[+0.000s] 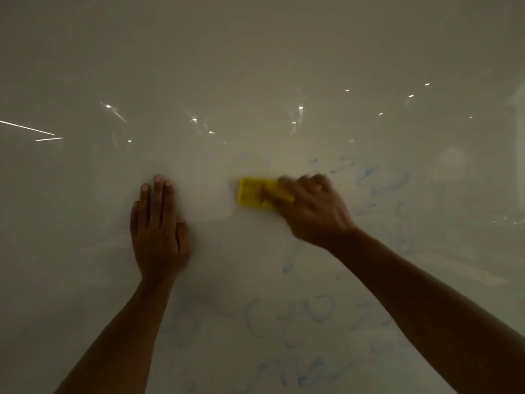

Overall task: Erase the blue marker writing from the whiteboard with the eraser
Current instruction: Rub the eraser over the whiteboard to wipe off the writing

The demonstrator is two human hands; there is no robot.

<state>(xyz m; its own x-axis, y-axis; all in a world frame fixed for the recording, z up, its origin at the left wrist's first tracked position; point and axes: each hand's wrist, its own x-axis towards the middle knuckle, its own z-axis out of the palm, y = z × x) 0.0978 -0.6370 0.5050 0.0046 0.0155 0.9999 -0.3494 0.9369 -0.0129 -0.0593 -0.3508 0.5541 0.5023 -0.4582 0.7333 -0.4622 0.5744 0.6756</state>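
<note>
Wiping stroke on the whiteboard (255, 81), seen from my own head. My right hand (315, 209), centre-right of the frame, has its fingers curled over the back of the yellow eraser (252, 193) and grips it against the board; the hand is blurred, so I cannot tell how each finger sits. My left hand (159, 231), centre-left and well apart from the right, lies flat on the board with fingers straight and close together, holding nothing and serving as a brace. Blue marker writing (383, 183) remains as pale smears to the right of the eraser, at the right of the frame, and fainter loops (301, 317) fill the lower middle and lower right, partly under my right forearm. The patch between my two hands looks clean. I judge the work to be partly done, with most of the remaining ink lying right of and below the eraser. To do this step well, I keep the eraser's face flat on the surface rather than tipped on an edge, press evenly, and overlap each pass with the last so no strip is missed. The faint haze suggests ink is smearing rather than lifting, so firm, slower strokes should serve better than quick ones. The glossy board reflects ceiling lights in the upper half, which could mask residue there.
</note>
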